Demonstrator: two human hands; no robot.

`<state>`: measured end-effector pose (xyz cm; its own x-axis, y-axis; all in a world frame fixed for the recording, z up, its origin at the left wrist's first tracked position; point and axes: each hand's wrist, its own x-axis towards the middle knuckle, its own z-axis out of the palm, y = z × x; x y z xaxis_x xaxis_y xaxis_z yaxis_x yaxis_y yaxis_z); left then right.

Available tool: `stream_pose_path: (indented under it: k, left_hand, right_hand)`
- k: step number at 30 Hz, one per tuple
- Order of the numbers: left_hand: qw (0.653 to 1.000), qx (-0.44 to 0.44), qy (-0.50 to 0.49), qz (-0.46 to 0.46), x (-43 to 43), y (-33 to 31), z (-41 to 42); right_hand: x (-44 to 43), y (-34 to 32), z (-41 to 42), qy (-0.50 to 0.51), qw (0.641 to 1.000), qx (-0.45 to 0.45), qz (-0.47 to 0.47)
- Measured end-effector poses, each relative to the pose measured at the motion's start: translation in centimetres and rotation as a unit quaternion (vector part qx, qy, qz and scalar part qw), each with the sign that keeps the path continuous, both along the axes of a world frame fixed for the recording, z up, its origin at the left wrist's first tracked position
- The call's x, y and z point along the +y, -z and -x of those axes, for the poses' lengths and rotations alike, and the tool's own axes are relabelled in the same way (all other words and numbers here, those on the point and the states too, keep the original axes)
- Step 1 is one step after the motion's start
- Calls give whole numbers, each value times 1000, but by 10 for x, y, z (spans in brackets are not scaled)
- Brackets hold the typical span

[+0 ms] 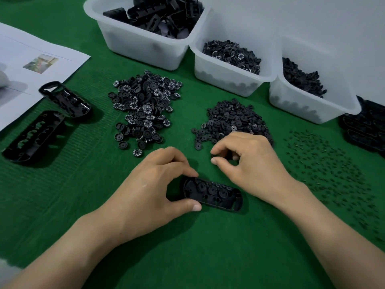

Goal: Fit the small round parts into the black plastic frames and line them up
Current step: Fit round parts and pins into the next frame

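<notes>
A black plastic frame [212,193] lies on the green mat in front of me, with three round parts seated in its row. My left hand [154,184] grips the frame's left end between thumb and fingers. Just above the frame, my right hand [245,159] hovers with its fingers curled and thumb and forefinger close together; a small dark part seems pinched there, but it is hard to tell. Behind lie a pile of numbered round wheels [143,109] and a pile of plain round discs [231,122].
Two more black frames [33,136] [66,100] lie at the left beside a paper sheet [31,61]. Three white bins [145,46] [225,74] [302,105] stand at the back. Tiny pins [327,170] are scattered at the right, with stacked frames [366,126] beyond.
</notes>
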<state>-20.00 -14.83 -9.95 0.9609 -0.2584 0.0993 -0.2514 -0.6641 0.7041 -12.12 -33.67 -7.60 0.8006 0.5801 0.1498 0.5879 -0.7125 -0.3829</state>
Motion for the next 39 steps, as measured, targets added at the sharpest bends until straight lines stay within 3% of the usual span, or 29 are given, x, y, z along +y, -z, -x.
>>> stream_pose_path:
  k: [4,9,18,24,27,32,39]
  left_hand:
    - [1000,1,-1,0,0,0,0]
    - [1000,-3,-2,0,0,1,0]
    - [1000,-4,-3,-1,-1,0,0]
    - [1000,-10,-5,2,0,1,0]
    - [1000,-5,-2,1,0,1,0]
    - [1000,-3,-3,2,0,1,0]
    - [1000,-1,-4,4,1,2,0]
  right_hand:
    - [3,0,-3,24,999,6,23]
    - [-11,-10,13,-56,996,44,-62]
    - [-20,-1,31,-127,991,-23,-30]
    - [-17,-4,28,-141,990,11,-23]
    - [-13,-14,17,-93,992,64,-55]
    - [21,-4,-10,36,999,0,3]
    - [25,3,-6,29,999,37,-16]
